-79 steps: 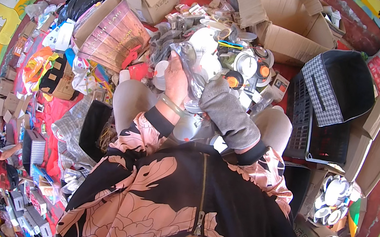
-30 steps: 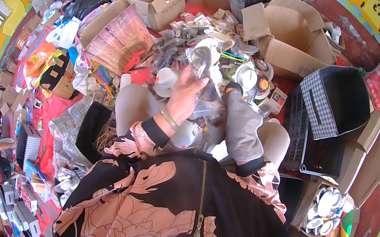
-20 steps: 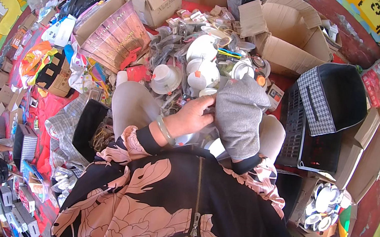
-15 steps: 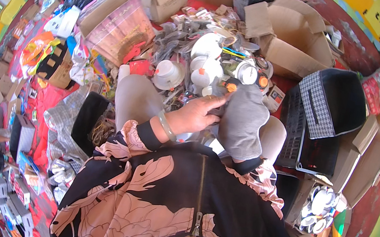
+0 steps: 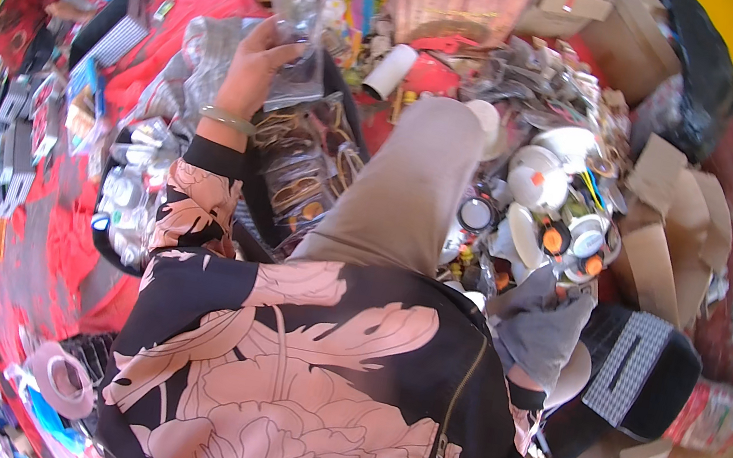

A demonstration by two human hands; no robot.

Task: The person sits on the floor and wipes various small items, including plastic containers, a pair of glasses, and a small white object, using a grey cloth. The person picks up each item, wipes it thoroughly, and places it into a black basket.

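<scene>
While the left hand (image 5: pixel 254 62) reaches up and away from the body, its fingers are closed round a clear crinkly plastic bag (image 5: pixel 294 40) that seems to hold some small parts, held above a dark open bin of similar clear packets (image 5: pixel 303 174) just beside the person's beige-trousered knee (image 5: pixel 415 174). A pale green bangle (image 5: pixel 227 117) sits at that wrist. The right hand (image 5: pixel 539 320) wears a grey fabric glove and hangs low at the right side; whether it grips anything or lies open I cannot tell, since the glove hides the fingers. Just beyond it lie round white discs with orange and black centres (image 5: pixel 557 231), spread among tangled wires. Farther out stand brown cardboard boxes (image 5: pixel 666 253), a black crate with a checked grey cloth (image 5: pixel 633 359) and a red floor covering (image 5: pixel 167 27) strewn with packets. Judging by this, one bag is filled and in hand but not yet set down, and many loose discs appear to await bagging.
</scene>
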